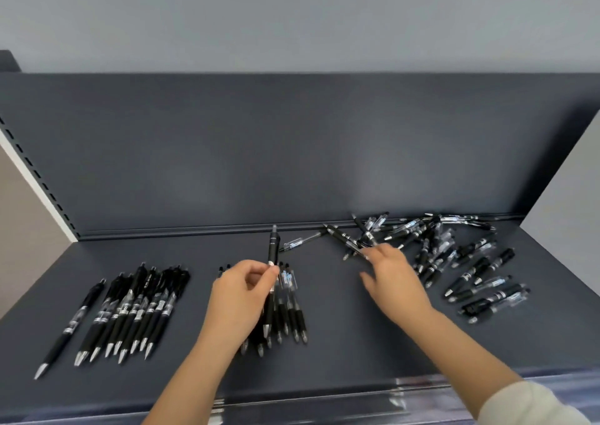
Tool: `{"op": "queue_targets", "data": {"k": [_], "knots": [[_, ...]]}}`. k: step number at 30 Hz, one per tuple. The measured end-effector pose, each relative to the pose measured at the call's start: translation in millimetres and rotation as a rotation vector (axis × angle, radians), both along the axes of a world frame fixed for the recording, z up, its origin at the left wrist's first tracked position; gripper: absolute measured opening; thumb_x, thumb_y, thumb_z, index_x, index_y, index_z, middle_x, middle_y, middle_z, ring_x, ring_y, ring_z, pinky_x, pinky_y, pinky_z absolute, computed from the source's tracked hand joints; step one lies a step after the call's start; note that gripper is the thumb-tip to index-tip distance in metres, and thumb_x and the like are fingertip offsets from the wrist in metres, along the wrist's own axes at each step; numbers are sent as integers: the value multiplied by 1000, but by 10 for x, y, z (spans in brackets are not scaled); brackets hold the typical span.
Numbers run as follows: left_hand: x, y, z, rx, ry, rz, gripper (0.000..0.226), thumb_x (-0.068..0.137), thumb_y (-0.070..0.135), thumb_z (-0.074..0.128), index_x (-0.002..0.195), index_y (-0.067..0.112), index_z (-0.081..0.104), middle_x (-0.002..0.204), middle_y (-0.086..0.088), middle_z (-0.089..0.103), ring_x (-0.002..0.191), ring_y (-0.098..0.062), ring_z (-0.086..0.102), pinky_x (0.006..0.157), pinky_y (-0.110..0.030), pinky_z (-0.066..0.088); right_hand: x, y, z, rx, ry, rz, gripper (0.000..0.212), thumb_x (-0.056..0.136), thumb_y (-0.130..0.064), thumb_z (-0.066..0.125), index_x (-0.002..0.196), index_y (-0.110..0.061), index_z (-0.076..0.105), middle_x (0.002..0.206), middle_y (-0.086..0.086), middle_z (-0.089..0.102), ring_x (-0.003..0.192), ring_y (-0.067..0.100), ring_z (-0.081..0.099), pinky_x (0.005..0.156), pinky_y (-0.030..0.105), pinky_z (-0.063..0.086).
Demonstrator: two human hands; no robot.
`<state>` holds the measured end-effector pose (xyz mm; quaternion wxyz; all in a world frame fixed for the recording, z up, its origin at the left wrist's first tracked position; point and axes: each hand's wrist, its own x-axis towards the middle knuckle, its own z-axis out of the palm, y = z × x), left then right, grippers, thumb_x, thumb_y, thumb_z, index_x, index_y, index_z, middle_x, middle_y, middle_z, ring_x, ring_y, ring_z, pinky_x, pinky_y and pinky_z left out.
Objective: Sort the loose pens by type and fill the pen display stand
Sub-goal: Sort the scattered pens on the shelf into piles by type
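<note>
- Shelf (324, 366) – dark grey, with a matching back panel (259, 152) standing behind it.
- Middle row of pens (293, 317) – black with clear barrels, lying side by side, silver tips towards the shelf's front edge; partly hidden by the left hand.
- Left hand (240, 291) – over the middle row, thumb and forefinger pinching a black pen (273, 246); the other fingers were curled beneath.
- Black pen – held nearly upright, its top end rising behind the middle row.
- Left row of pens (130, 311) – well to the left of the middle row, packed close, tips forward.
- Single pen (76, 322) – lay alone, further left than the left row.
- Loose pile of pens (454, 256) – to the right of the middle row, jumbled at all angles against the back panel.
- Right hand (394, 278) – between the middle row and the pile, fingers stretched out and thumb spread, fingertips touching the pile's near edge; it grasped nothing.
- Pale sleeve (532, 405) – on the right forearm.
</note>
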<state>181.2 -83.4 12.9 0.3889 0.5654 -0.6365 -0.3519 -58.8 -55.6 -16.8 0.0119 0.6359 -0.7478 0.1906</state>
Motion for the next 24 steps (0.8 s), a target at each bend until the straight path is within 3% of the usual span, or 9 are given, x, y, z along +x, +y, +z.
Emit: {"op": "queue_targets", "data": {"k": [10,14,20,24], "knots": [[425,-109,-81,-51,-39,111,9,85,30,65,78,24,65,75,7,66,74,-5,61,62,-16,41,-172,-253,-107,117,-37,-183,22,89,-22,58,94,-1,63,96,13,52,97,36,56,74,37,48],[638,-134,-88,-61,-78,157,9,86,29,64,80,23,65,76,8,66,75,-4,60,65,-18,44,-117,-240,-34,59,-94,-194,16,89,-23,58,93,-9,64,95,9,55,91,33,57,70,36,46],[970,-165,-125,-93,-197,262,10,85,33,64,82,24,65,75,13,64,74,1,58,62,-12,40,220,-279,151,-146,-315,-19,8,84,-18,67,90,-13,68,84,-1,56,79,18,53,71,27,37],[1168,-184,-134,-114,-258,322,10,85,31,65,81,23,67,70,14,63,69,-1,58,63,-19,46,555,-320,271,-114,-410,162,4,83,-16,68,86,-18,69,83,-5,58,85,15,54,71,20,37]]}}
